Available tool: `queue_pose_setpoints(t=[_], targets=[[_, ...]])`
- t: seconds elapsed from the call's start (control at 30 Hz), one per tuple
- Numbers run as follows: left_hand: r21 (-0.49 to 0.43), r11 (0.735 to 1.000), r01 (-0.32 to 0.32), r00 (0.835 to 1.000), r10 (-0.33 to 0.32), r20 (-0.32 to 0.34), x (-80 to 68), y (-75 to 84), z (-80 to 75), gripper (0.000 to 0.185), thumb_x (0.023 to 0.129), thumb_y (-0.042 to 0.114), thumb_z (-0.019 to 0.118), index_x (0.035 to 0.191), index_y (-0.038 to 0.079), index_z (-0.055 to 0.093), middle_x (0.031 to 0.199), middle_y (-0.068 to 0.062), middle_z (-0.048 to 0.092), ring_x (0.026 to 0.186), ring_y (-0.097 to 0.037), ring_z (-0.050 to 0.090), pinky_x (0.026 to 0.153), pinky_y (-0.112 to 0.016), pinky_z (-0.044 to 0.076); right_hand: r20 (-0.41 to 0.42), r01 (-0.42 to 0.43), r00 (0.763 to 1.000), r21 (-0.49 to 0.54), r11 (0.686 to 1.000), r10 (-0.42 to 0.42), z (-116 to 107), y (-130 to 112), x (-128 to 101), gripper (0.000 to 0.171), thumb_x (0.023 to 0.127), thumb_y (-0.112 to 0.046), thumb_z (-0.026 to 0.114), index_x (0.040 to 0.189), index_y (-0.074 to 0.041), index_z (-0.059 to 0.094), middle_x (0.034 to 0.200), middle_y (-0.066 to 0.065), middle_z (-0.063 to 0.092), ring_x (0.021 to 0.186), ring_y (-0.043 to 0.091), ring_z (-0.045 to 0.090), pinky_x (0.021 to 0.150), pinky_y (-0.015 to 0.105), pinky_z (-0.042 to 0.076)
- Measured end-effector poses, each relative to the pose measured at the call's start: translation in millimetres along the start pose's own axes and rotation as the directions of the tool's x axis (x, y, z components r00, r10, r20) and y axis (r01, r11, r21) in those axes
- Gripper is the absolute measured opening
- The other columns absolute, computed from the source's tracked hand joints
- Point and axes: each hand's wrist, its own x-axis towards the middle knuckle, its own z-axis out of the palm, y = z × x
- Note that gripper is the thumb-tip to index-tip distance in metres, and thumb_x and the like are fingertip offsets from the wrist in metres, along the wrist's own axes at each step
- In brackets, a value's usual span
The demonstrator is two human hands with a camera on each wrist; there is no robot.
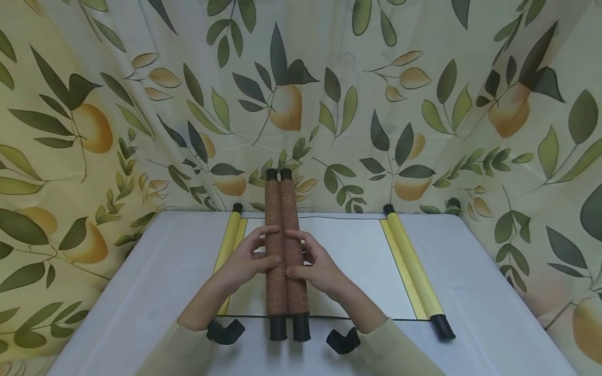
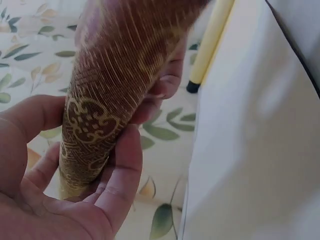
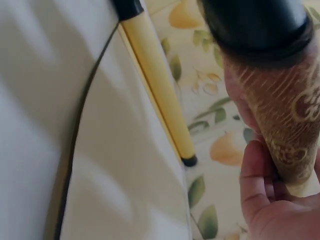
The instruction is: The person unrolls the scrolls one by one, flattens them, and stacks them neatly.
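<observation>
A brown patterned scroll (image 1: 274, 209), rolled up as two rolls side by side with black end knobs, is held up over the table. My left hand (image 1: 244, 261) grips the left roll, thumb on the near face and fingers round its outer side. On the right roll (image 1: 293, 245), my right hand (image 1: 322, 266) has a matching hold. Both wrist views show curled fingers around the patterned roll (image 2: 95, 115). Beneath lies an opened scroll with a blank white sheet (image 1: 352, 266) and yellow rollers (image 1: 411, 261) at its two sides. Part of the sheet is hidden behind the hands and brown rolls.
A white-covered table (image 1: 475, 292) carries everything. Behind and beside it hangs a curtain (image 1: 329, 151) printed with fruit and leaves. The yellow roller's black knob (image 1: 442, 328) sticks out toward the table's near side. Black straps (image 1: 343, 340) show at both wrists.
</observation>
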Motion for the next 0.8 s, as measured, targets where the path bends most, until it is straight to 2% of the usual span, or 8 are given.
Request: queue_pose_setpoints(t=[0.1,0.3,0.47,0.63,0.8], targets=[[-0.020,1.000,-0.005,1.000,0.005,0.003,8.5,-0.3,7.2,0.063,0.092,0.003,0.067,0.146,0.021,0.041,0.145,-0.020,0.040,0.114,-0.031,0.062,0.081,-0.040,0.058,-0.023,0.018,1.000,-0.016,1.000,-0.018,-8.5,-1.1,-5.3,0.072,0.087,-0.009,0.071,0.148,-0.031,0.039,0.133,0.016,0.052,0.117,0.031,0.054,0.086,0.040,0.053],[-0.034,0.999,-0.037,0.999,0.037,-0.004,22.0,2.8,24.0,0.063,0.089,0.002,0.066,0.145,0.020,0.043,0.142,-0.020,0.043,0.113,-0.030,0.064,0.084,-0.038,0.058,-0.115,0.045,0.992,-0.014,0.999,-0.046,-19.9,-3.8,-9.3,0.053,0.096,-0.018,0.066,0.145,-0.023,0.046,0.129,0.021,0.053,0.107,0.027,0.058,0.083,0.040,0.056],[-0.057,0.997,-0.044,0.999,0.042,-0.026,24.9,4.4,30.8,0.064,0.089,-0.001,0.064,0.146,0.020,0.044,0.139,-0.021,0.045,0.111,-0.028,0.064,0.081,-0.038,0.058,-0.172,0.026,0.985,0.012,1.000,-0.024,-26.5,-5.6,-9.5,0.049,0.095,-0.015,0.067,0.141,-0.019,0.050,0.131,0.023,0.052,0.103,0.027,0.062,0.082,0.040,0.057],[-0.085,0.996,-0.025,0.999,0.022,-0.033,21.9,3.4,32.3,0.064,0.089,-0.001,0.064,0.146,0.020,0.044,0.139,-0.022,0.044,0.110,-0.026,0.063,0.077,-0.038,0.058,-0.176,-0.002,0.984,0.029,1.000,0.007,-31.3,-3.9,-13.0,0.045,0.096,-0.016,0.062,0.140,-0.020,0.050,0.138,0.022,0.049,0.112,0.032,0.062,0.084,0.042,0.057],[-0.085,0.996,-0.021,1.000,0.020,-0.009,22.1,4.3,33.2,0.064,0.089,0.000,0.064,0.147,0.018,0.043,0.141,-0.023,0.044,0.110,-0.026,0.063,0.079,-0.036,0.057,-0.149,-0.025,0.989,0.007,1.000,0.026,-34.0,-2.4,-17.0,0.045,0.097,-0.018,0.063,0.141,-0.018,0.049,0.139,0.024,0.048,0.116,0.035,0.061,0.086,0.043,0.057]])
